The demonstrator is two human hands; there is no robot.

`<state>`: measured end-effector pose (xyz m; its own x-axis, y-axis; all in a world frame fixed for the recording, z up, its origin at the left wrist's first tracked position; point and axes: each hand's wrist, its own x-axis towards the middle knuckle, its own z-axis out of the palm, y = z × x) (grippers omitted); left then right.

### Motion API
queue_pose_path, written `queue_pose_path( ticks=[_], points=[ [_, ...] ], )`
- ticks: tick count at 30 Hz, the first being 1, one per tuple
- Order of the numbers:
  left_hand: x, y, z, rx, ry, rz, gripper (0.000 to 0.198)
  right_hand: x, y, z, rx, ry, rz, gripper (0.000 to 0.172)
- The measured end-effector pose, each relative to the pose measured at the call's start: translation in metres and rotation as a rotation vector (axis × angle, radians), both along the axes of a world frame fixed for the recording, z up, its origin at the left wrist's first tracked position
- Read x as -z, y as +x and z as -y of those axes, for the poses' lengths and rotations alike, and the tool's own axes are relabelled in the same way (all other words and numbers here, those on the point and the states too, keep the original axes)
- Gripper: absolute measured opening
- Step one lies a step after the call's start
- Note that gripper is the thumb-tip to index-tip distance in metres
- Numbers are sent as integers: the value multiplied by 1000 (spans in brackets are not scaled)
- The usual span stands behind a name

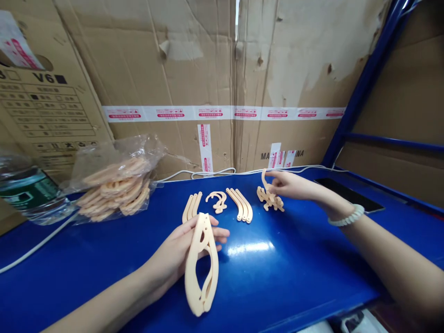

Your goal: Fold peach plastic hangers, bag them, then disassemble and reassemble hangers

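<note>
My left hand [180, 243] grips a cream plastic folding hanger [192, 282], folded, with its narrow end by the thumb and its arms pointing toward me. My right hand [289, 185] pinches a cream curved hook [264, 178] above a small pile of cream plastic pieces [272, 202]; whether the hook is clear of the pile I cannot tell. Between the hands lie several loose hooks [219, 203]. Slim curved hanger arms [244, 206] lie in a row right of them, and another row of arms [192, 207] is on the left, partly behind my left hand.
A clear plastic bag [118, 185] full of hanger parts sits at the left, beside a water bottle [27, 187]. White cables [215, 172] run along the back of the blue table [263, 286]. A dark flat phone-like object [350, 194] lies behind my right wrist. Cardboard boxes [166, 69] wall the back.
</note>
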<state>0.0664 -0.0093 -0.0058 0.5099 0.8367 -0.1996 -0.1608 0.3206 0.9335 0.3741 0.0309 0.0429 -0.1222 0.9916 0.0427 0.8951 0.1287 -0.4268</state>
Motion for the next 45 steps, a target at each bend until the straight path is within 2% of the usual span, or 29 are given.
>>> queue_pose_path(
  ticks=[4, 8, 11, 14, 15, 17, 19, 21, 26, 32, 38, 43, 45],
  points=[
    [2, 0, -1, -2, 23, 13, 18, 15, -19, 1, 0, -9, 159, 60],
    [4, 0, -1, 10, 42, 0, 18, 28, -28, -3, 69, 67, 257, 47],
    [6, -1, -3, -1, 28, 3, 19, 26, -27, -5, 92, 109, 271, 33],
    [7, -3, -4, -11, 17, -17, 21, 14, -19, -1, 52, 132, 247, 26],
    [7, -3, -4, -12, 17, -25, 21, 10, -15, 2, 12, 138, 233, 29],
    [8, -4, -4, -10, 27, -37, 22, 3, -7, 7, -97, 102, 208, 46],
    [9, -4, -4, -5, 39, -42, 23, 2, -2, 12, -195, -11, 207, 66],
    [9, -4, -4, -7, 35, -48, 24, 6, 0, 14, -238, -136, 238, 73],
    [6, -2, -3, -48, -11, -52, 26, 17, -7, 11, -322, -195, 315, 64],
    [2, -1, -2, -59, -9, -46, 26, 19, -2, -3, -386, -100, 298, 48],
    [-2, 0, -1, -71, -19, -30, 20, 25, 12, -17, -348, -19, 259, 48],
    [0, -1, -2, -81, -31, 19, 23, 13, 22, -3, -343, 71, 256, 52],
    [1, -2, -3, -77, -31, 41, 23, 8, 25, 3, -325, 53, 250, 57]
  ],
)
